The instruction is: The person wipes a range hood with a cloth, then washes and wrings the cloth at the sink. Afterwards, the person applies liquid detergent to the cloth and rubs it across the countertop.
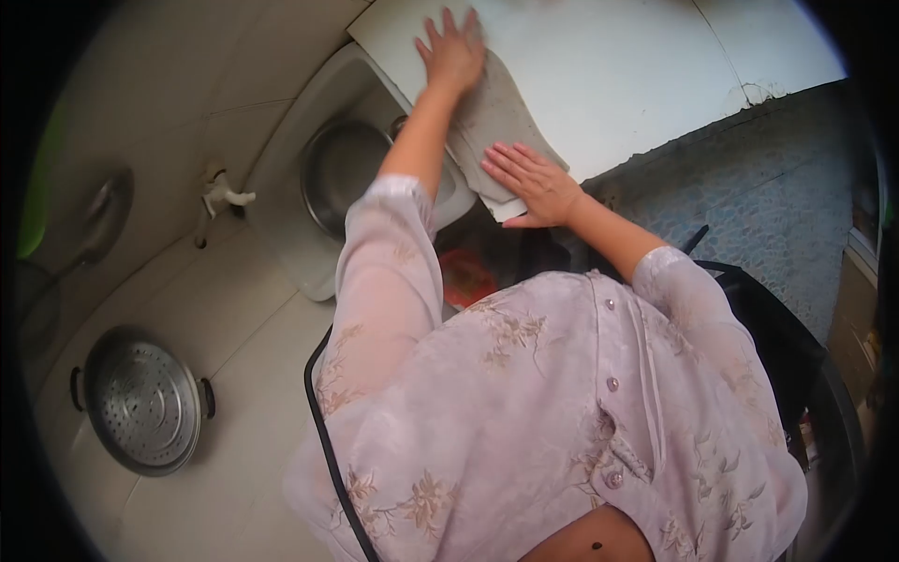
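A folded grey-beige cloth (501,108) lies flat along the edge of the white countertop (609,66), beside the sink. My left hand (453,58) is stretched out with fingers spread, resting at the cloth's far end and partly on the counter. Nearer my body, my right hand (538,185) lies flat on the cloth's near end, palm down and fingers extended. Neither hand grips anything that I can see.
Left of the counter is a pale sink (323,80) with a metal basin (342,173) in it. A tap (225,195) sticks out from the tiled wall. A perforated steamer pot (142,401) stands lower left. A red item (465,276) shows below the counter edge.
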A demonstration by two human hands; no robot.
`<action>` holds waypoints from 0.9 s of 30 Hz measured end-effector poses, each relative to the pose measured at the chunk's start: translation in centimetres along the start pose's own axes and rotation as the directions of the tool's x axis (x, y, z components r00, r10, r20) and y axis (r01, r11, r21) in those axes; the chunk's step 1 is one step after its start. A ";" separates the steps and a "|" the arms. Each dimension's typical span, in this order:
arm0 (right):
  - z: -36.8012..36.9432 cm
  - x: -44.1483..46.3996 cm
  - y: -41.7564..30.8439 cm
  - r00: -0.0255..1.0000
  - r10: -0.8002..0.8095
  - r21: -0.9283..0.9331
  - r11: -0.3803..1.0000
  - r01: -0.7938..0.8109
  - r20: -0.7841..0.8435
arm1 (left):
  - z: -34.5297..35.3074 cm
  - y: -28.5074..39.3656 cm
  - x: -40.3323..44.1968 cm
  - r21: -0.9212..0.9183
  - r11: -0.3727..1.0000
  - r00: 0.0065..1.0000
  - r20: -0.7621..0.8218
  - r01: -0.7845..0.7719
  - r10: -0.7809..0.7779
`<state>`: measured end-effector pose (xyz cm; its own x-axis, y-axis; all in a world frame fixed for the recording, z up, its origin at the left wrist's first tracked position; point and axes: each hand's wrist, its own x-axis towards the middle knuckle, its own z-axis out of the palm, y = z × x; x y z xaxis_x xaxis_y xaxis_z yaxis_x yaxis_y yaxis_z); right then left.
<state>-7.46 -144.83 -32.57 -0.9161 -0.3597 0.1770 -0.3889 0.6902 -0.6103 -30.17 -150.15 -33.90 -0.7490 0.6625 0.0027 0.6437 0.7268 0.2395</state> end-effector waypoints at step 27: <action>0.3 0.2 0.7 0.993 0.064 -0.139 0.989 -0.050 0.098 | -1.1 1.9 -7.9 -0.206 0.960 0.949 0.214 -0.187 0.231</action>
<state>-7.93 -144.59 -33.21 -0.9253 -0.3743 0.0613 -0.3522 0.7880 -0.5051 -23.25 -154.19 -32.41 -0.5289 0.8354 -0.1496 0.7262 0.5367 0.4296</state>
